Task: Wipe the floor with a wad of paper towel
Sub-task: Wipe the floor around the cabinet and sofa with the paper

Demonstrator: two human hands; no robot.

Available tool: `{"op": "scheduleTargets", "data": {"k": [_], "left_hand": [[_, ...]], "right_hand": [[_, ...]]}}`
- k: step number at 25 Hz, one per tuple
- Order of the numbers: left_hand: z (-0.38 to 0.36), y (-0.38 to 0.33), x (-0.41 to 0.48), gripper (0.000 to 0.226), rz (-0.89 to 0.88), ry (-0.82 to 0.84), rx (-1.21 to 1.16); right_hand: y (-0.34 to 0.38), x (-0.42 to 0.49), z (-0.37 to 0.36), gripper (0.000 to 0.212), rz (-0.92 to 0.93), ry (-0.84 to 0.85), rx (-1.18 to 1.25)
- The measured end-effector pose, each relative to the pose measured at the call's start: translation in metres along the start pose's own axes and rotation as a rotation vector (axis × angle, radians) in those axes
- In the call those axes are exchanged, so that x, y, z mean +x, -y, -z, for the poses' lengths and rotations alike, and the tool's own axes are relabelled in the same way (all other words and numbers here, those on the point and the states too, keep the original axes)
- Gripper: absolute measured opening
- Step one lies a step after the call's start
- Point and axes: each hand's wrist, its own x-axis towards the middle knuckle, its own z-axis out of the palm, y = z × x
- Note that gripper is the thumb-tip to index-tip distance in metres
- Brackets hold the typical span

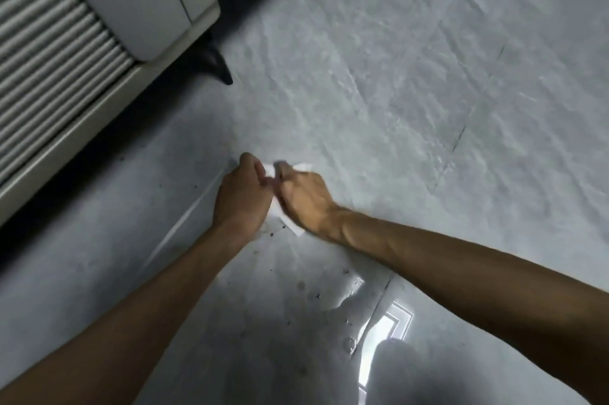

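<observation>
Left grip (242, 197) and right grip (303, 201), both bare hands seen from the head camera, meet close together low over the floor (412, 81), each with its fingers curled round the same white paper towel (295, 227). Soft and crumpled, the towel shows as a thin strip in the gap between the two grips, a small tuft past the right grip's fingers and a flat corner poking out beneath the right wrist; the rest is hidden inside the fists. Motion blur leaves it unclear whether the towel touches the floor. Large glossy grey tiles with faint rippled veining and dark joint lines make up the floor. Dark specks (273, 234) lie just beside the towel's lower corner and scatter toward the viewer, near a shiny wet patch (342, 294). Up left stands a smooth pale appliance (131, 2) with a ribbed grille (49, 51) and a tapered black foot (217, 65).
</observation>
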Motion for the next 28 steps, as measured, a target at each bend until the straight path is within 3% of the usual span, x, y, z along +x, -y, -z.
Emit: {"op": "scheduleTargets", "data": {"k": [2,3,4,5,7,9,10,13,17,19,21,25,27,28], "left_hand": [[0.004,-0.004,0.003,0.019,-0.010,-0.012,-0.027],[0.005,-0.004,0.003,0.020,-0.013,-0.009,-0.038],[0.006,-0.004,0.003,0.020,-0.009,0.002,-0.051],[0.006,-0.002,0.002,0.020,0.005,0.018,-0.064],[0.005,0.004,-0.002,0.018,0.045,0.053,-0.076],[0.005,0.010,-0.006,0.017,0.070,0.076,-0.073],[0.004,0.011,-0.007,0.017,0.077,0.075,-0.076],[0.000,0.008,-0.017,0.019,0.037,0.073,-0.079],[-0.017,-0.016,-0.053,0.024,-0.055,0.106,-0.142],[-0.025,-0.025,-0.073,0.024,-0.067,0.119,-0.177],[-0.035,-0.036,-0.092,0.022,-0.055,0.184,-0.187],[-0.048,-0.049,-0.119,0.021,-0.123,0.334,-0.096],[-0.052,-0.045,-0.117,0.021,-0.160,0.327,-0.033],[-0.053,-0.040,-0.115,0.022,-0.172,0.307,0.007]], "right_hand": [[0.027,-0.050,-0.001,0.035,0.380,0.219,0.083],[0.020,-0.060,0.005,0.037,0.439,0.305,0.085],[0.005,-0.056,0.012,0.038,0.374,0.314,0.075],[-0.015,-0.045,0.021,0.036,0.226,0.274,0.060],[-0.073,-0.009,0.053,0.029,-0.225,0.004,0.018],[-0.119,0.012,0.079,0.036,-0.649,-0.251,0.031],[-0.123,0.014,0.079,0.038,-0.737,-0.276,-0.014],[-0.067,-0.019,0.036,0.037,-0.577,-0.207,-0.130],[0.042,-0.139,-0.013,0.038,0.137,0.093,0.026],[0.032,-0.175,0.006,0.037,0.240,0.163,0.087],[-0.008,-0.189,0.031,0.042,-0.010,0.058,0.005],[-0.095,-0.202,0.067,0.043,-0.961,-0.297,-0.051],[-0.082,-0.202,0.049,0.044,-1.039,-0.297,-0.128],[-0.062,-0.203,0.034,0.045,-0.918,-0.270,-0.131]]}}
